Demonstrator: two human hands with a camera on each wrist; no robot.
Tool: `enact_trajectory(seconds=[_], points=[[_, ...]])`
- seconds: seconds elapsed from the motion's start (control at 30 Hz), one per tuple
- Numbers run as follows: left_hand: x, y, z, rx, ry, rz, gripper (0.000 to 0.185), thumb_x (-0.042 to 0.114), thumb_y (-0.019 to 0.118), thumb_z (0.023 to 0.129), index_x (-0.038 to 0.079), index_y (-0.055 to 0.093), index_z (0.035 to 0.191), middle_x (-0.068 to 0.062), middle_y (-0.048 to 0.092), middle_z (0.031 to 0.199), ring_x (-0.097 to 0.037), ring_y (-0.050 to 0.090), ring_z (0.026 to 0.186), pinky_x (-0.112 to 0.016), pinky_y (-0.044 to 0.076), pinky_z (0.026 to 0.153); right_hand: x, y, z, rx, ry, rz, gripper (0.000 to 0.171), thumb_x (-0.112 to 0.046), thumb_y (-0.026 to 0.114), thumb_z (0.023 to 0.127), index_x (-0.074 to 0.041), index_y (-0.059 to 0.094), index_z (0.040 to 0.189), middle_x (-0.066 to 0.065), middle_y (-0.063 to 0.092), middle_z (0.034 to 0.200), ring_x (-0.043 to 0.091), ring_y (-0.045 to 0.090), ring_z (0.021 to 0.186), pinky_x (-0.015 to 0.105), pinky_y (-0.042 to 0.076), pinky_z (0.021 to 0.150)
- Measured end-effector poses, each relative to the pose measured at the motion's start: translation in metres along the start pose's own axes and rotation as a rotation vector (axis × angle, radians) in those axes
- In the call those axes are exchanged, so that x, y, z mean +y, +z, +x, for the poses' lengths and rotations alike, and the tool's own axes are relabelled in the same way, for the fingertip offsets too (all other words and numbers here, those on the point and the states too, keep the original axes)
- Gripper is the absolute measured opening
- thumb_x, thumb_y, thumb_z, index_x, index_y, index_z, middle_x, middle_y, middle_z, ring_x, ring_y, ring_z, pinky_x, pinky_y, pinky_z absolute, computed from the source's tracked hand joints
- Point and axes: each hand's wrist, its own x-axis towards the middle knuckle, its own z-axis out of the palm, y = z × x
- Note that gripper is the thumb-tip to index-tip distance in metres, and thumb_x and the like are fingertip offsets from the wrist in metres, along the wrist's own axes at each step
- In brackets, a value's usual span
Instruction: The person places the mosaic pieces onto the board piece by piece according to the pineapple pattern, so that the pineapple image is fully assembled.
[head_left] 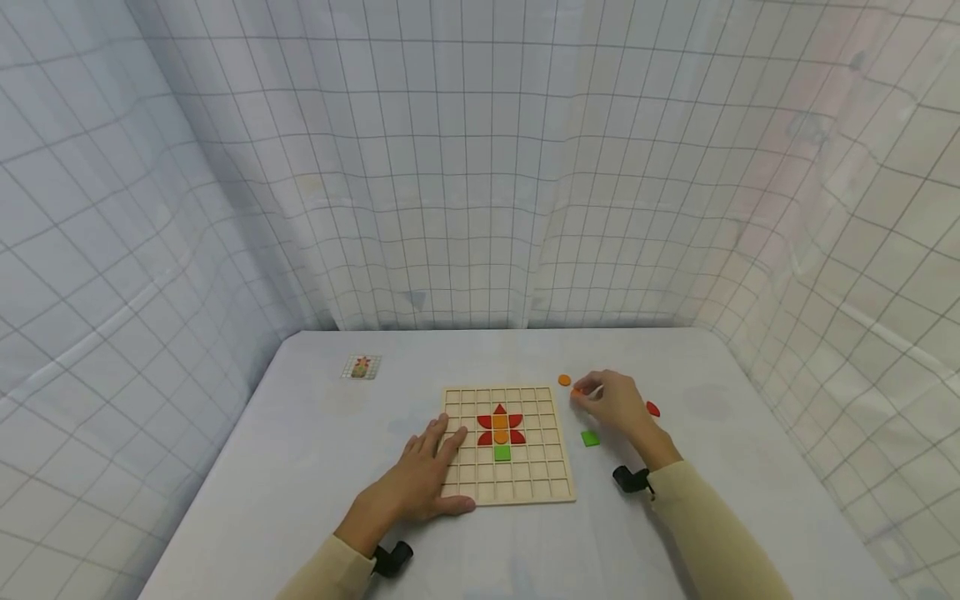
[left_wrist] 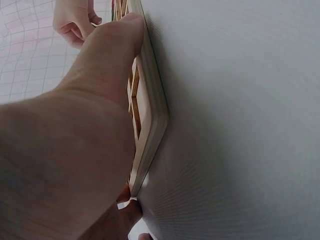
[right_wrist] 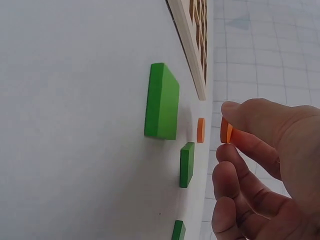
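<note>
A wooden grid board (head_left: 555,467) lies on the table and carries a flower of red and orange pieces (head_left: 500,427) over a green square (head_left: 502,452). My left hand (head_left: 448,468) rests flat on the board's near left corner, fingers spread, thumb along the front edge; the left wrist view shows the board edge (left_wrist: 152,125) under that palm. To the right of the board my right hand (head_left: 583,393) pinches a small orange piece (right_wrist: 226,131) between thumb and forefinger, lifted a little off the table.
Loose pieces lie right of the board: an orange disc (head_left: 564,380), a green square (head_left: 590,438) and a red piece (head_left: 653,408). The right wrist view shows three green squares, the nearest (right_wrist: 161,101). A small pattern card (head_left: 362,367) sits at the far left. Gridded curtains surround the table.
</note>
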Motion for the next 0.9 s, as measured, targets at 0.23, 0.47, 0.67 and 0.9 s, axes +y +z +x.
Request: enact_trajectory(seconds=[0.23, 0.47, 0.67, 0.9], points=[[0.002, -0.002, -0.002, -0.003, -0.002, 0.002, 0.12, 0.063, 0.093, 0.095, 0.009, 0.032, 0.183, -0.028, 0.015, 0.194, -0.051, 0.021, 0.181, -0.073, 0.026, 0.144, -0.014, -0.001, -0.013, -0.022, -0.003, 0.006, 0.014, -0.019, 0.09, 0.103, -0.013, 0.09, 0.116, 0.007, 0.084, 0.112, 0.02, 0.073, 0.096, 0.036, 0.062, 0.085], [0.002, -0.003, -0.003, 0.007, 0.01, 0.0, 0.119, 0.062, 0.093, 0.095, 0.007, 0.033, 0.183, -0.03, 0.016, 0.193, -0.052, 0.022, 0.181, -0.075, 0.027, 0.143, -0.028, 0.006, -0.025, -0.046, -0.072, 0.046, 0.014, -0.015, 0.093, 0.101, -0.011, 0.089, 0.114, 0.006, 0.084, 0.109, 0.015, 0.071, 0.09, 0.027, 0.059, 0.075], [0.002, -0.003, -0.003, 0.008, 0.018, -0.006, 0.119, 0.061, 0.093, 0.095, 0.006, 0.034, 0.182, -0.031, 0.016, 0.193, -0.053, 0.022, 0.18, -0.076, 0.026, 0.143, -0.039, 0.016, -0.035, -0.081, -0.139, 0.058, 0.013, -0.014, 0.094, 0.099, -0.011, 0.089, 0.111, 0.003, 0.082, 0.105, 0.009, 0.068, 0.086, 0.022, 0.058, 0.071], [0.001, -0.002, -0.001, 0.004, 0.02, 0.0, 0.119, 0.062, 0.093, 0.096, 0.007, 0.033, 0.183, -0.031, 0.016, 0.193, -0.053, 0.022, 0.181, -0.076, 0.027, 0.142, -0.05, 0.025, -0.045, -0.114, -0.189, 0.079, 0.014, -0.014, 0.095, 0.099, -0.011, 0.089, 0.111, 0.001, 0.083, 0.106, 0.008, 0.068, 0.086, 0.021, 0.058, 0.074]])
